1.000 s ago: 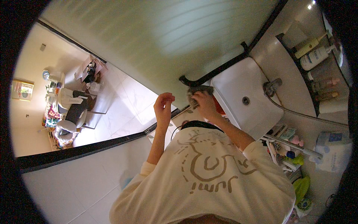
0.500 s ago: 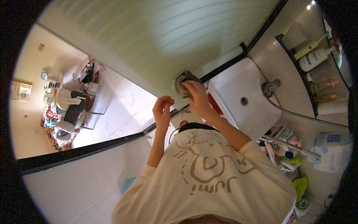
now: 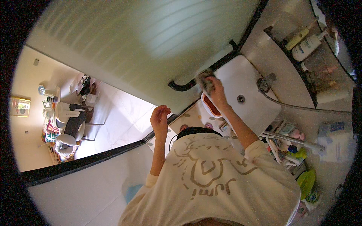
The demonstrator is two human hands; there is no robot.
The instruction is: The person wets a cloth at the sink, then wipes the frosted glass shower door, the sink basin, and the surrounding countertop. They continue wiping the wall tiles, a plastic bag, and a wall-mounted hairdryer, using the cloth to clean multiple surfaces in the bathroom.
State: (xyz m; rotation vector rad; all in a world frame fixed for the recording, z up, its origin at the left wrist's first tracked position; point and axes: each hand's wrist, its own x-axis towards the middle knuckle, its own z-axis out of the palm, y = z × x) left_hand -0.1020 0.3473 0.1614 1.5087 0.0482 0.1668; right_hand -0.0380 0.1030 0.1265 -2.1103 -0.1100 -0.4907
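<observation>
Cloth (image 3: 204, 78) gripped in our right hand (image 3: 216, 92) by the sink's (image 3: 258, 111) edge, room leftward, looks grey, rumpled; left hand (image 3: 160, 118) half-open.

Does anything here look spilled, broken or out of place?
Nothing looks spilled or broken; only the small items near the sink look untidy, crowded at mixed angles. The right hand holds a grey cloth.

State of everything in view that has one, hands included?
Left hand: raised, fingers loosely bent, nothing visible in it
Right hand: closed on grey cloth
Grey cloth: bunched, in front of black bar; contact unclear
Black bar: partly covered
Faucet: no stream visible
Sink: no standing water apparent
Drain: can't tell if stopped
</observation>
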